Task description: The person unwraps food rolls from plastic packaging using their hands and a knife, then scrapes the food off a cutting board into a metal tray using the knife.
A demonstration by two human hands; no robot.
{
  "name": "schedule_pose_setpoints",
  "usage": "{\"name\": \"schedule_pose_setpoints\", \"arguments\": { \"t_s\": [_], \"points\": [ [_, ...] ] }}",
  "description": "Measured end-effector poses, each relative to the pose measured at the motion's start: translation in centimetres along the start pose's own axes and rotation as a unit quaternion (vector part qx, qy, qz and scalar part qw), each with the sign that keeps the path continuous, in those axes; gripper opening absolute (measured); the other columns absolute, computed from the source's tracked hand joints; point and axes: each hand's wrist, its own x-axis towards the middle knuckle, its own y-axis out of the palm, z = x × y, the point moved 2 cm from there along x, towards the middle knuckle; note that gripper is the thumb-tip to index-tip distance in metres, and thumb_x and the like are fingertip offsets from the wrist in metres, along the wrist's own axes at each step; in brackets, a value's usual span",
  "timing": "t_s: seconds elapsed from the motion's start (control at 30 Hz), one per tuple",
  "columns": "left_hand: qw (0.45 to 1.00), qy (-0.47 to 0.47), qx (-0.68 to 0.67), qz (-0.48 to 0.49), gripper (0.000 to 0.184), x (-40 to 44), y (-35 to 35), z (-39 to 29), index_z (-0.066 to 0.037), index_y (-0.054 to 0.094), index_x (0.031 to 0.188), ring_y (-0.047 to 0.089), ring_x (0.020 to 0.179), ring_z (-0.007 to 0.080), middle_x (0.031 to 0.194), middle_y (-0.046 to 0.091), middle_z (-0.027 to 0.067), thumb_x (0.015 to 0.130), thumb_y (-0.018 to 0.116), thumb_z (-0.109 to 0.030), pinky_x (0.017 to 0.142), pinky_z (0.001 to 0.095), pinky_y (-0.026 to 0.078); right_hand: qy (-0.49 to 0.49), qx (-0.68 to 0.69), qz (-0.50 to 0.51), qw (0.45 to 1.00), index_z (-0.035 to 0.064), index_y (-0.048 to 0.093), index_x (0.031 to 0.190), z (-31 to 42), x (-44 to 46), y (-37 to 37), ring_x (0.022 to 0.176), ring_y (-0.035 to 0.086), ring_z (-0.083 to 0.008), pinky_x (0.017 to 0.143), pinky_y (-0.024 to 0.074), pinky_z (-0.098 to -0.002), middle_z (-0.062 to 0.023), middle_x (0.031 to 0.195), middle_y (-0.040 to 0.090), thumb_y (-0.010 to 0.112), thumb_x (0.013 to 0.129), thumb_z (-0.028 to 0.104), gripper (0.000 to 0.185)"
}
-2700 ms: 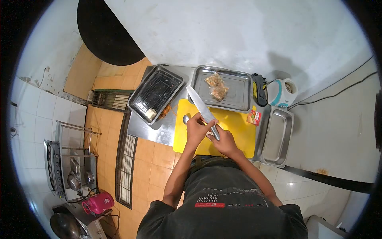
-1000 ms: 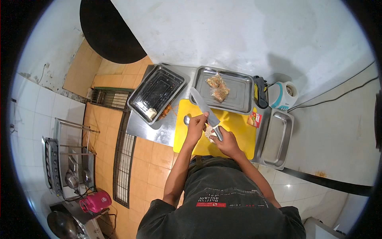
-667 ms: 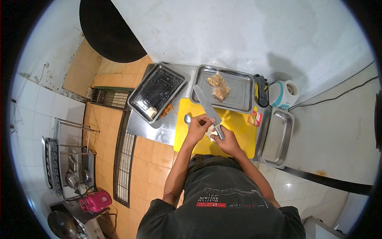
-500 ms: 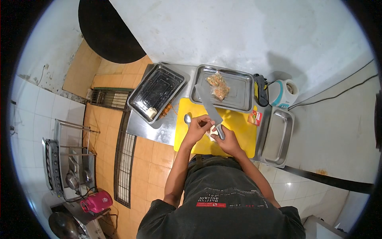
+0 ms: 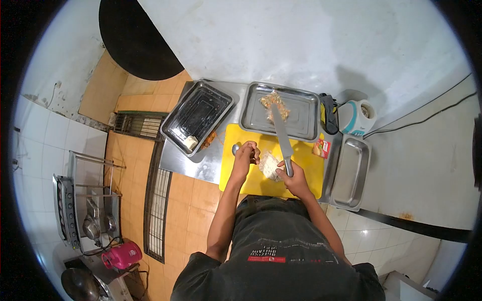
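My right hand point(image 5: 296, 180) is closed round the handle of a large kitchen knife point(image 5: 282, 133), its blade pointing away over the steel tray. Right under that hand, touching its fingers, lies a clump of pale, crumbly food point(image 5: 270, 166), apparently in clear plastic, on the yellow cutting board point(image 5: 241, 135). To the left of the clump, my left hand point(image 5: 245, 158) hovers with bent fingers somewhat apart and nothing visible in them. A metal spoon point(image 5: 235, 149) shows partly beside it; the rest is hidden by the hand.
A steel tray point(image 5: 306, 120) behind the board holds bagged chopped food point(image 5: 273, 103). On the left, a dark tray point(image 5: 193, 108) carries a pale block point(image 5: 191, 142). A red packet point(image 5: 322, 148), a deep steel pan point(image 5: 349, 173) and a white-and-teal appliance point(image 5: 357, 118) stand at right.
My left hand has drawn away to the left from the pale clump. My right hand has shifted slightly right with the knife, whose blade has swung right, and the clump is now more visible.
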Motion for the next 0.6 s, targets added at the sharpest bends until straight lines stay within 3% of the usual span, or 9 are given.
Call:
{"name": "schedule_pose_setpoints", "arguments": {
  "t_s": [0.17,0.27,0.4,0.43,0.47,0.53,0.6],
  "points": [
    [0.996,0.021,0.085,0.007,0.027,0.6,0.1,0.8,-0.009,0.054,0.091,0.05,0.061,0.009,0.067,0.05,-0.0017,0.104,0.043,-0.03,0.062,0.0236,0.043,-0.028,-0.033,-0.022,0.999,0.0025,0.062,0.094,1.1,-0.8,-0.1,0.056,0.044,-0.0073,0.053,0.037,-0.0265,0.0015,0.063,0.05,0.068,0.089,0.018,0.017],
    [0.994,0.03,0.101,-0.015,0.029,0.3,1.1,-0.5,-0.006,0.057,0.08,0.05,0.062,0.0075,0.063,0.051,-0.0017,0.101,0.051,-0.026,0.06,0.0232,0.041,-0.121,0.068,-0.092,0.986,0.0007,0.061,0.086,0.7,-1.3,-0.4,0.057,0.048,-0.006,0.054,0.0391,-0.0254,0.0021,0.063,0.053,0.063,0.092,0.016,0.016],
    [0.983,0.07,0.158,-0.059,0.031,0.0,1.8,-1.1,-0.004,0.059,0.073,0.05,0.062,0.0074,0.062,0.056,0.0005,0.097,0.059,-0.022,0.058,0.0243,0.04,-0.096,0.059,-0.08,0.99,0.0013,0.062,0.087,0.8,-1.4,-0.7,0.057,0.05,-0.007,0.053,0.0394,-0.0254,0.0015,0.064,0.055,0.063,0.093,0.017,0.017],
    [0.983,0.071,0.158,-0.059,0.031,0.3,1.3,-0.6,-0.004,0.059,0.073,0.05,0.062,0.0074,0.062,0.056,0.0005,0.097,0.059,-0.022,0.058,0.0243,0.04,-0.051,0.057,-0.071,0.995,0.0015,0.062,0.087,0.9,-1.5,-0.6,0.056,0.051,-0.0076,0.053,0.0398,-0.0259,0.0013,0.063,0.055,0.063,0.093,0.018,0.018],
    [0.982,0.082,0.158,-0.058,0.027,0.9,0.2,0.5,-0.003,0.062,0.08,0.051,0.062,0.008,0.066,0.06,0.0021,0.098,0.056,-0.021,0.058,0.0245,0.041,-0.004,0.055,-0.061,0.997,0.0017,0.062,0.087,0.9,-1.5,-0.4,0.055,0.051,-0.0082,0.052,0.0402,-0.0265,0.0011,0.063,0.055,0.064,0.092,0.019,0.018],
    [0.982,0.09,0.158,-0.057,0.025,1.6,-1.1,1.9,-0.002,0.065,0.086,0.051,0.062,0.0086,0.07,0.063,0.0037,0.099,0.053,-0.02,0.059,0.0246,0.042,-0.01,0.035,-0.052,0.998,0.0017,0.062,0.087,0.7,-1.4,-0.5,0.054,0.052,-0.0085,0.052,0.0404,-0.0271,0.0006,0.062,0.054,0.064,0.092,0.02,0.019],
    [0.995,0.071,0.03,-0.062,0.028,2.0,-1.2,2.2,0.0,0.065,0.099,0.056,0.062,0.0095,0.085,0.068,0.0089,0.102,0.045,-0.018,0.06,0.024,0.044,-0.014,0.013,-0.043,0.999,0.0018,0.063,0.087,0.2,-1.3,-0.6,0.053,0.052,-0.0088,0.052,0.0405,-0.0276,0.0001,0.061,0.054,0.065,0.092,0.02,0.019]
  ]
}}
